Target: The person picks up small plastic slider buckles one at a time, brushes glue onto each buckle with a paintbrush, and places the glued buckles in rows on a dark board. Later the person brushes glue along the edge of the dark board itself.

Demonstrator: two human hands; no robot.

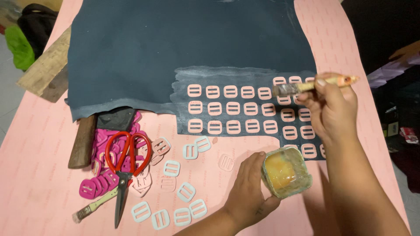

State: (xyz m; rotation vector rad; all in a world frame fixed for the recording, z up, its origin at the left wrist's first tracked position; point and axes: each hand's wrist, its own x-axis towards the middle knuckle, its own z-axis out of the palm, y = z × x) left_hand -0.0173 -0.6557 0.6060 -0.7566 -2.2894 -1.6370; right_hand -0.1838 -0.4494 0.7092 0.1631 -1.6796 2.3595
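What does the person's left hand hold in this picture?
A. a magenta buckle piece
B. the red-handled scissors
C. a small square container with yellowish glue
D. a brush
C: the left hand grips the small square container of yellowish glue on the pink sheet, while the red-handled scissors lie untouched and the right hand holds the brush.

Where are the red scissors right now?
In the head view, the red-handled scissors lie at lower left on the pink sheet, on top of the pile of magenta buckles, far from both hands.
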